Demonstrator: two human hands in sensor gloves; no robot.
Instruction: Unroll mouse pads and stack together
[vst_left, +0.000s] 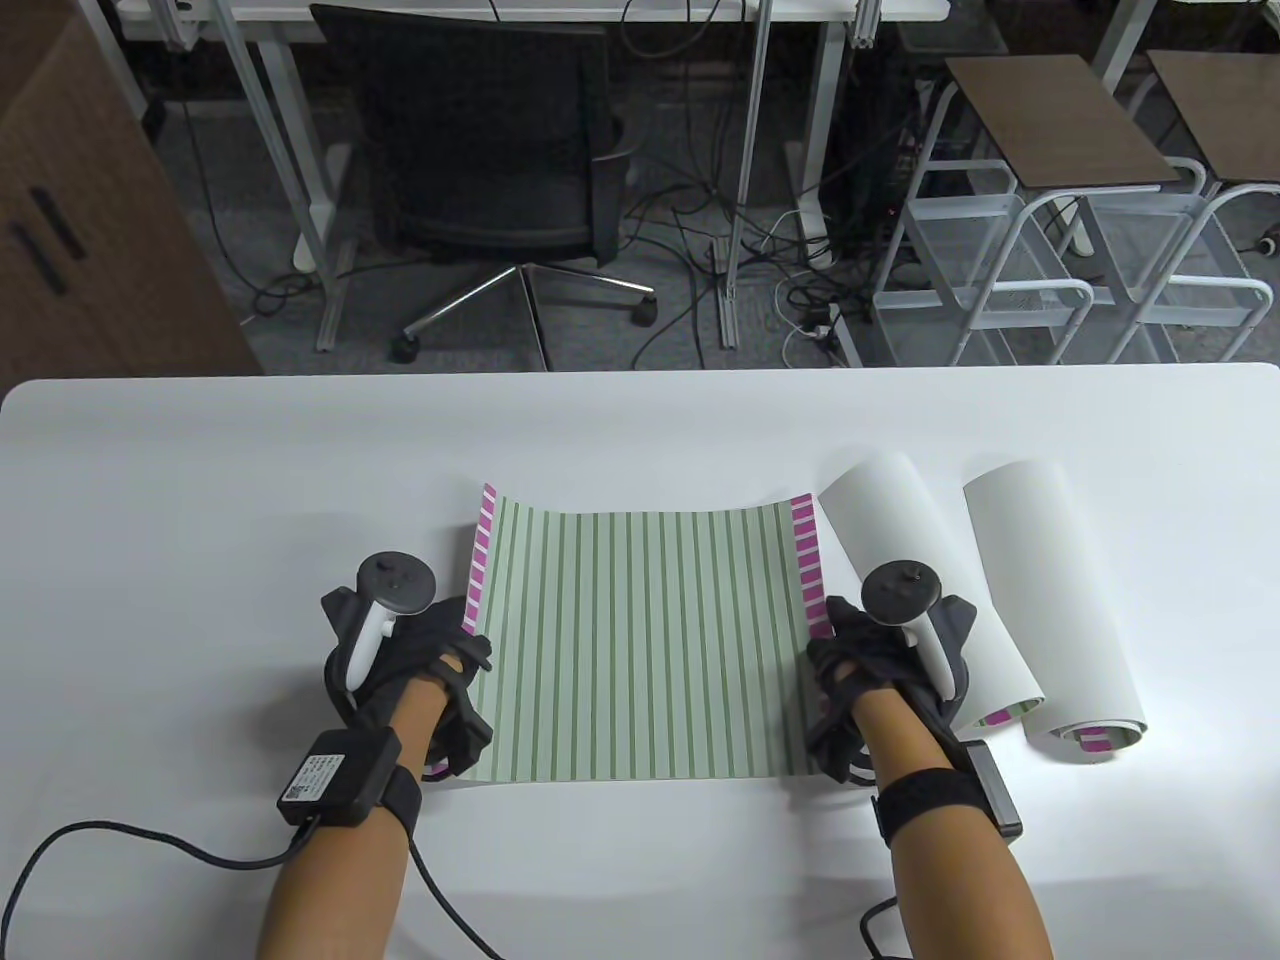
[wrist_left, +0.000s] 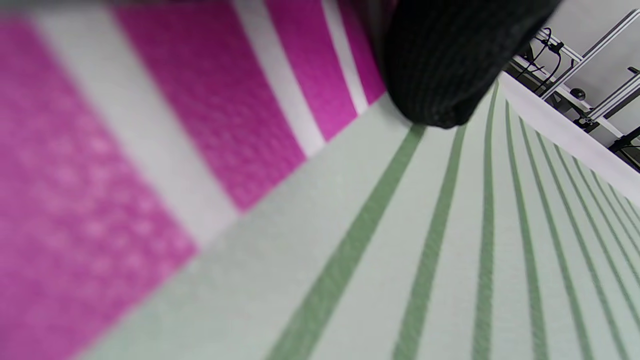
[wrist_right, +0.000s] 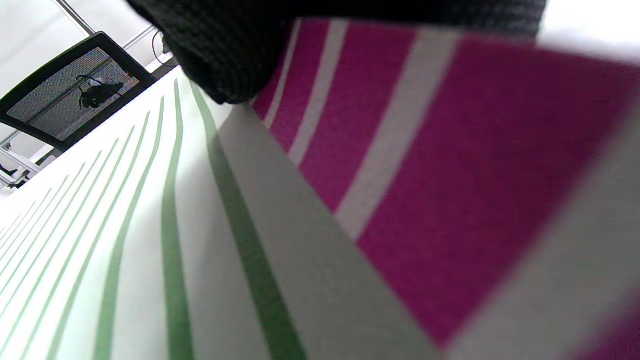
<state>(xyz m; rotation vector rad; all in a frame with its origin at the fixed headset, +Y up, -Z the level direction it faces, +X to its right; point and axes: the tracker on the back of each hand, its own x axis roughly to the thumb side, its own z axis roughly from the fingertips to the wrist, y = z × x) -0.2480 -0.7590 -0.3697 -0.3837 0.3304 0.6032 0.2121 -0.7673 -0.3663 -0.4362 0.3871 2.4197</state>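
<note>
A green-striped mouse pad (vst_left: 640, 640) with magenta-striped side bands lies unrolled on the white table (vst_left: 200, 480); its far corners curl up. My left hand (vst_left: 440, 660) presses on its left band and my right hand (vst_left: 840, 650) presses on its right band. In the left wrist view a gloved fingertip (wrist_left: 440, 65) touches the pad (wrist_left: 400, 250) beside the magenta band. In the right wrist view a gloved finger (wrist_right: 225, 55) rests on the pad (wrist_right: 200, 250) at the band's edge. Two rolled pads, white outside, lie to the right: one (vst_left: 930, 590) beside my right hand, one (vst_left: 1050, 610) further right.
An office chair (vst_left: 490, 150) and two white metal carts (vst_left: 1050, 230) stand beyond the table's far edge. A cable (vst_left: 150, 850) runs from my left wrist across the table's near left.
</note>
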